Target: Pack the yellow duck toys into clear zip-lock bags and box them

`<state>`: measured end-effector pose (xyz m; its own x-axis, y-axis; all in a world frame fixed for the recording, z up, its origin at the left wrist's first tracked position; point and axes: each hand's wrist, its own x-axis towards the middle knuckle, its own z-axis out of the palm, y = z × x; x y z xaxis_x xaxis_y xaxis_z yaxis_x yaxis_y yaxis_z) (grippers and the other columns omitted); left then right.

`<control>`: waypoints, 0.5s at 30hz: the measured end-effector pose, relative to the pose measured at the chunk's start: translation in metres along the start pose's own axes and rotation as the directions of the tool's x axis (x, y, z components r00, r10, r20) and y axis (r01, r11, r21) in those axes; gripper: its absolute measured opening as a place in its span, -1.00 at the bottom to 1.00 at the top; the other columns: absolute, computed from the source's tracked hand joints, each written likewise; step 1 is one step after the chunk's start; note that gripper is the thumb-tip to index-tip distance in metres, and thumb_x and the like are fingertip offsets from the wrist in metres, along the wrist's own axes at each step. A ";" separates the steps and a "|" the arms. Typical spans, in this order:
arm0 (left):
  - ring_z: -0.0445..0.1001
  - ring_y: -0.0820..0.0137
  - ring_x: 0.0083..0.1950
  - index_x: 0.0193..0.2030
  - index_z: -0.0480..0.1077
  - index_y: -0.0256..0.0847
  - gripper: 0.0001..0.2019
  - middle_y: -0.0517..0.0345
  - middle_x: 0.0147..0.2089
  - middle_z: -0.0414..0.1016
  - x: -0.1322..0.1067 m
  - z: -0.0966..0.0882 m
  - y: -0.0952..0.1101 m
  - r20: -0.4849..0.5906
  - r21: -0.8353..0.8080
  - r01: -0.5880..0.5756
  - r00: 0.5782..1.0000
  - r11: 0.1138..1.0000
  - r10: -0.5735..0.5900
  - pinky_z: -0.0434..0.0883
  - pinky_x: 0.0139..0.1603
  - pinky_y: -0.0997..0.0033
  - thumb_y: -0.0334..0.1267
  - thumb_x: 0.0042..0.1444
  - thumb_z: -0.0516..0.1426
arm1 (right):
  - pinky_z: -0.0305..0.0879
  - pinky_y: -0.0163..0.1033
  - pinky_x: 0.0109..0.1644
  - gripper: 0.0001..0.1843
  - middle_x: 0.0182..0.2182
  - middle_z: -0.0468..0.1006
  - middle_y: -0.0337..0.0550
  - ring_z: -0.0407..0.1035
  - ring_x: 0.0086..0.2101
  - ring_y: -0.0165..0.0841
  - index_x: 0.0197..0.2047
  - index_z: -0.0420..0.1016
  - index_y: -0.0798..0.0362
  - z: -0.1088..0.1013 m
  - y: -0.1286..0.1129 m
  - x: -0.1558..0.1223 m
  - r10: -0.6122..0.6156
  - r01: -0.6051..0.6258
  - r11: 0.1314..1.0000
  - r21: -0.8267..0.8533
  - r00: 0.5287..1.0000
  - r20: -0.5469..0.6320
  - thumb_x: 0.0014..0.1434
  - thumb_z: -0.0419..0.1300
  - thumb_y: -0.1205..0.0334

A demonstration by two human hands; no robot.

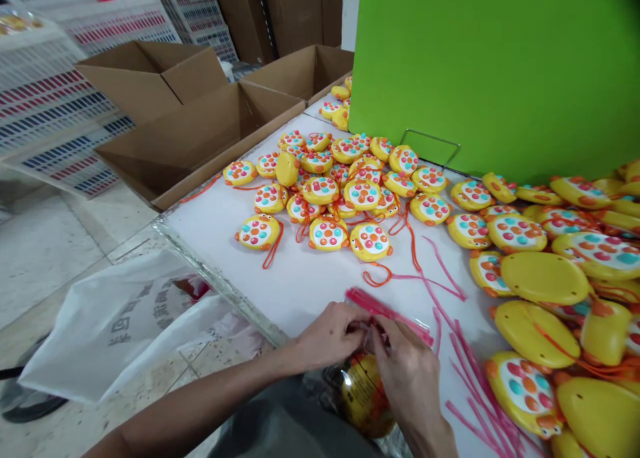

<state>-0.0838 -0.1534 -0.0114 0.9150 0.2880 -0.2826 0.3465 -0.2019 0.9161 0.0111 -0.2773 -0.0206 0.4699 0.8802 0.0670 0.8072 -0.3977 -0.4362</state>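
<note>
Low at the table's front edge hangs a clear plastic bag (333,385) with a yellow toy (367,395) inside. My left hand (333,335) pinches the gathered top of this bag from the left. Pressed close against it, my right hand (407,375) pinches the same spot; the fingertips meet and partly hide what lies between them. Just beyond my fingers lies a bundle of pink ties (385,308). More loose pink strips (480,391) are scattered to the right of my right hand.
Yellow toys with coloured dots and orange cords lie in a cluster (320,191) mid-table and a heap (545,278) at right. A green panel (490,71) stands behind. Cardboard boxes (200,141) adjoin the table's left edge; a white bag (130,318) is below, stacked crates (60,105) beyond.
</note>
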 end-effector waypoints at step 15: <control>0.47 0.41 -0.37 -0.28 0.38 -0.30 -0.84 0.14 -0.43 0.49 -0.011 -0.010 -0.024 -0.109 -0.132 0.108 0.986 0.985 -0.123 0.35 -0.34 0.52 -0.42 0.06 -0.01 | 0.30 -0.17 -0.63 -0.75 -0.62 0.53 -0.12 0.42 -0.63 -0.19 -0.46 0.45 -0.16 -0.061 0.169 -0.091 0.606 -0.634 0.773 0.024 0.726 -0.325 -0.04 0.14 -0.13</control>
<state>-0.1039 -0.1424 -0.0273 0.8375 0.4108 -0.3602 0.4130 -0.0443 0.9097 0.1264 -0.4399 -0.0455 0.9465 0.3138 0.0757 0.3170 -0.8594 -0.4012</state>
